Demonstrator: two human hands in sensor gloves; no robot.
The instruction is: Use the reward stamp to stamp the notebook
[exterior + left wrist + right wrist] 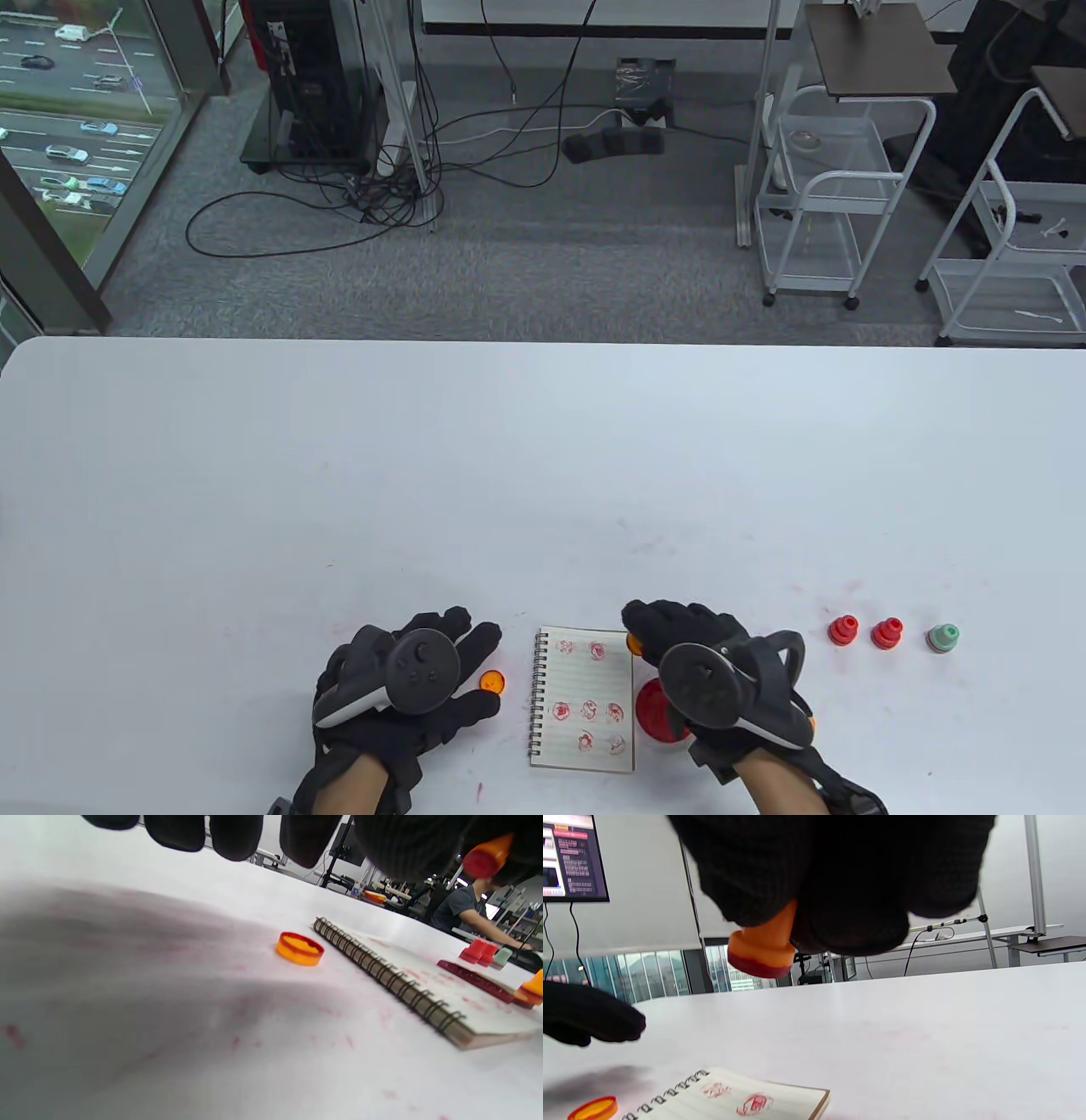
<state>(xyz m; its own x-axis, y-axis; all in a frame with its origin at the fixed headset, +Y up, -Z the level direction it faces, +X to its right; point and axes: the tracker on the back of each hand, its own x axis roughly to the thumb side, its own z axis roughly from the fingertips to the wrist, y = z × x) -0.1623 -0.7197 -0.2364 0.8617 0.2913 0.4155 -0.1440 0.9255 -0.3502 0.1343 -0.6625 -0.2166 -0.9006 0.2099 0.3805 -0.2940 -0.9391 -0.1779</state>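
The spiral notebook (582, 698) lies open near the table's front edge, with several red stamp prints on its lined page (746, 1099). My right hand (653, 632) grips an orange stamp (763, 950) with a red inked face. It holds the stamp in the air over the notebook's far right corner (633, 643). My left hand (462, 654) hovers left of the notebook with straight fingers (237, 836) and holds nothing. The stamp's orange cap (492, 681) lies on the table beside the left thumb (300, 948).
A red round ink pad (655, 711) sits against the notebook's right edge, partly under my right hand. Two red stamps (843, 631) (887, 633) and a green stamp (943, 637) stand in a row at the right. Red ink smudges mark the white table (543, 475).
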